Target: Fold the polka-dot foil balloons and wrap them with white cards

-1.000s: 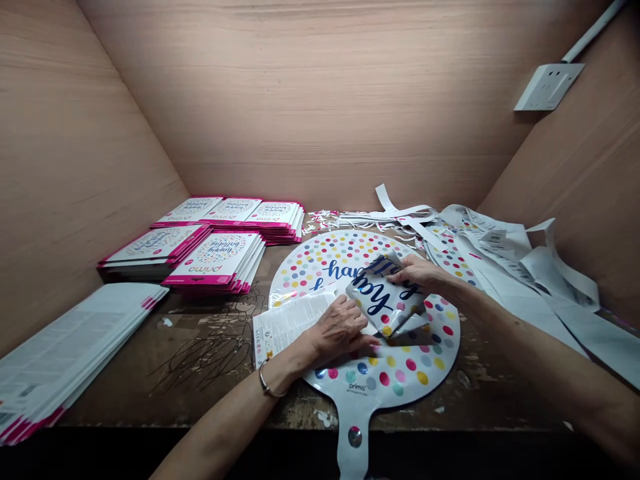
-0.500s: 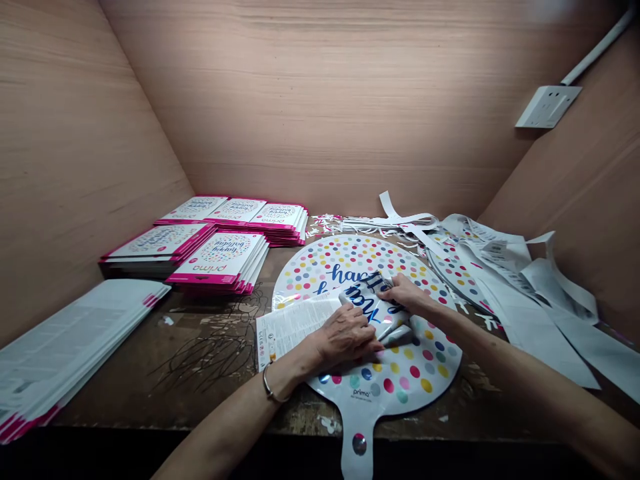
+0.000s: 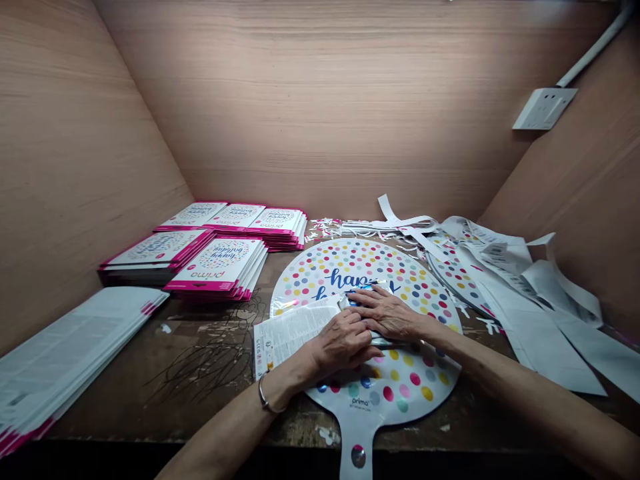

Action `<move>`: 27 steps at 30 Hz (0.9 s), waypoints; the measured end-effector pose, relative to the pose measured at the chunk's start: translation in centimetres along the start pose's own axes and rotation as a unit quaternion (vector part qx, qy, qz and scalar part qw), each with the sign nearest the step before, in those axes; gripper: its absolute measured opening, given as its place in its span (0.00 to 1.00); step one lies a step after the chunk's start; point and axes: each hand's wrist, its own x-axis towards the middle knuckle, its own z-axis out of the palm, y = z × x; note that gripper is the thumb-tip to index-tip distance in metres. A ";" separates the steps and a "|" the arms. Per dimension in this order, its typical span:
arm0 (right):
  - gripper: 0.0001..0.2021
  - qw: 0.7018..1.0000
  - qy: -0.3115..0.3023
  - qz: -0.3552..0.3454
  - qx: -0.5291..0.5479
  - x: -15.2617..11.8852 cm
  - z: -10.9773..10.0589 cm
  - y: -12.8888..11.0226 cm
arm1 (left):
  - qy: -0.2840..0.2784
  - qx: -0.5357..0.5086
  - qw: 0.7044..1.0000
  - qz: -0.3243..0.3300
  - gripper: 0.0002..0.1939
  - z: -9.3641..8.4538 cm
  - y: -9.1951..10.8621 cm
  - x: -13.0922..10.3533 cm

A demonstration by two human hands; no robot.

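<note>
Covering folded foil on the dotted balloon with right hand spread flat; curling left hand alongside, over the printed sheet, gripping or not: cannot tell. Farther left, stacked pink-edged packets, contents hidden. Half a second ago, pinching the foil with right fingers; now palm-down on it.

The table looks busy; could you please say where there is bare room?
The widest patch is front left on the table, between the stacked sheets and the dotted paddle, crossed by thin dark lines. A narrower strip lies right of the paddle, partly under the right forearm. Crowded: packs back left, white paper right, the paddle under left hand and right hand.
</note>
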 end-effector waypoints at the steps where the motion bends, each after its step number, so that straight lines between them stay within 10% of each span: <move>1: 0.19 1.000 -0.001 0.007 -0.010 0.2 0.1 -0.3 | 0.001 -0.004 1.000 0.000 0.19 0.0 0.0 0.1; 14: 0.20 0.996 -0.086 0.029 0.016 1.1 -1.2 -0.2 | 0.094 -0.171 0.979 -0.063 0.15 -1.0 -0.1 0.3; 27: 0.23 0.996 0.016 0.088 -0.020 2.3 0.6 -2.9 | 0.072 -0.149 0.983 -0.077 0.20 -0.9 -0.2 0.2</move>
